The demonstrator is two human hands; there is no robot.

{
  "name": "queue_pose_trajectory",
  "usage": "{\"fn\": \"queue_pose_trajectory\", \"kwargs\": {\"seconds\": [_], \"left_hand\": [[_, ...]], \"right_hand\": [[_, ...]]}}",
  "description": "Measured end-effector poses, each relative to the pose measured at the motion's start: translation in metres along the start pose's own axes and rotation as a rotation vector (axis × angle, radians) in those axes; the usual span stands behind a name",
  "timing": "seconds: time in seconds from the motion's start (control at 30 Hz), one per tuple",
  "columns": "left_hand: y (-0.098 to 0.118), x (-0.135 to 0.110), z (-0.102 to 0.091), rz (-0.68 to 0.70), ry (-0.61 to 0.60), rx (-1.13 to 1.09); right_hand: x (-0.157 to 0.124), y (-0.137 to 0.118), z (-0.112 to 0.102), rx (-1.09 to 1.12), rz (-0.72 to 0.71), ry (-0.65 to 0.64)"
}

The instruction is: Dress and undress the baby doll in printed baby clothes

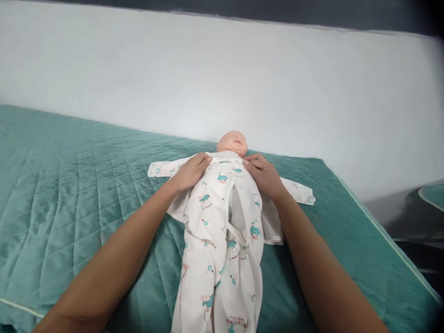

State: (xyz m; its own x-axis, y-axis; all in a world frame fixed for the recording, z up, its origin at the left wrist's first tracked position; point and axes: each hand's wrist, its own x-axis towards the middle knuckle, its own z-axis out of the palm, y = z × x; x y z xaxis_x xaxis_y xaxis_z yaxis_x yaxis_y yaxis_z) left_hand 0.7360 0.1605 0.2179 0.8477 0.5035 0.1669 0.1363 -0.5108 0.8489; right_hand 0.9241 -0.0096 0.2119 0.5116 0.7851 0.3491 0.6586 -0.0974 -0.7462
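A baby doll (232,141) lies on its back on the green quilted bed (76,180), head toward the wall. It wears a white printed baby garment (222,240) with sleeves spread out to both sides. My left hand (192,171) rests on the garment at the doll's left-side shoulder, fingers curled onto the cloth near the collar. My right hand (264,175) lies on the other shoulder, fingers bent and pinching the fabric by the neck. The garment's front flaps overlap, with a tie strap hanging at the middle.
A white wall (243,78) runs right behind the bed. The bed's right edge (381,236) drops to a dark floor, where a corner of another green item (432,194) shows at the far right.
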Motion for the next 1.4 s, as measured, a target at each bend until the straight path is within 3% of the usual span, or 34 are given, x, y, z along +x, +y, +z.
{"fn": "queue_pose_trajectory", "kwargs": {"seconds": [0.13, 0.3, 0.43, 0.57, 0.63, 0.83, 1.1, 1.23, 1.4], "left_hand": [[0.003, 0.007, 0.002, -0.081, -0.009, 0.052], [-0.005, 0.007, 0.003, -0.045, -0.022, -0.02], [-0.011, 0.002, 0.002, -0.001, -0.027, -0.037], [-0.01, 0.003, 0.001, 0.207, 0.094, 0.203], [-0.008, 0.006, 0.002, 0.247, 0.131, 0.272], [0.002, 0.027, -0.004, -0.013, 0.077, 0.397], [-0.009, 0.05, 0.004, -0.125, 0.141, 0.391], [-0.013, 0.039, 0.011, -0.025, 0.159, 0.367], [-0.017, 0.023, 0.01, 0.18, 0.055, 0.493]], "right_hand": [[0.009, 0.003, 0.008, -0.175, 0.139, 0.138], [0.006, 0.005, 0.013, -0.097, 0.084, 0.182], [-0.001, 0.005, 0.006, -0.028, 0.035, 0.124], [-0.004, 0.005, -0.006, -0.027, 0.058, -0.027], [-0.004, 0.004, -0.009, -0.054, 0.094, -0.069], [0.006, 0.001, -0.002, -0.247, 0.213, 0.027], [0.022, 0.008, 0.006, -0.322, 0.281, 0.14], [0.013, 0.008, 0.009, -0.087, 0.192, 0.184], [-0.005, 0.005, 0.009, -0.024, 0.057, 0.078]]}}
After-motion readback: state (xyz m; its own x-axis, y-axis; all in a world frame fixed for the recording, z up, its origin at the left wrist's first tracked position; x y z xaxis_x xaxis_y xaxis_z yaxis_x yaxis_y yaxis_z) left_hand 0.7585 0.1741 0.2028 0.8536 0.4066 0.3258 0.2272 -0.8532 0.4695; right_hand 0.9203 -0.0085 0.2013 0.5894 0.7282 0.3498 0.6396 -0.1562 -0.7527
